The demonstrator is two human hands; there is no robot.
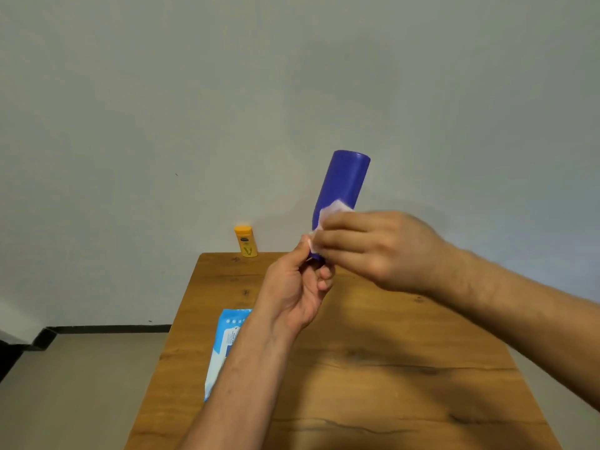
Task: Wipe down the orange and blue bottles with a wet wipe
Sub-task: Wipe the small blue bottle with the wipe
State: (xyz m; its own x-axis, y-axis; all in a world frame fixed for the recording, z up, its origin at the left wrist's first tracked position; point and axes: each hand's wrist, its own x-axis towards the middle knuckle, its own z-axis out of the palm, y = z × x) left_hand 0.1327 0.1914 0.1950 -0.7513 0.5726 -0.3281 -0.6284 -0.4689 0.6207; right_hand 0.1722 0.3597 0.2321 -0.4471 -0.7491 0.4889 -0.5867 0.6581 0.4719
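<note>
I hold a blue bottle [344, 180] in the air above the table, tilted with its flat base up and to the right. My left hand [297, 287] grips its lower end from below. My right hand [373, 248] presses a white wet wipe [331, 211] against the lower part of the bottle's side, and the fingers hide most of the wipe. An orange bottle [245, 241] stands upright at the table's far left corner, well apart from both hands.
A blue and white wet wipe pack [224, 345] lies flat near the left edge of the wooden table [389, 368], partly under my left forearm. A plain wall rises behind the table, and the floor lies to the left.
</note>
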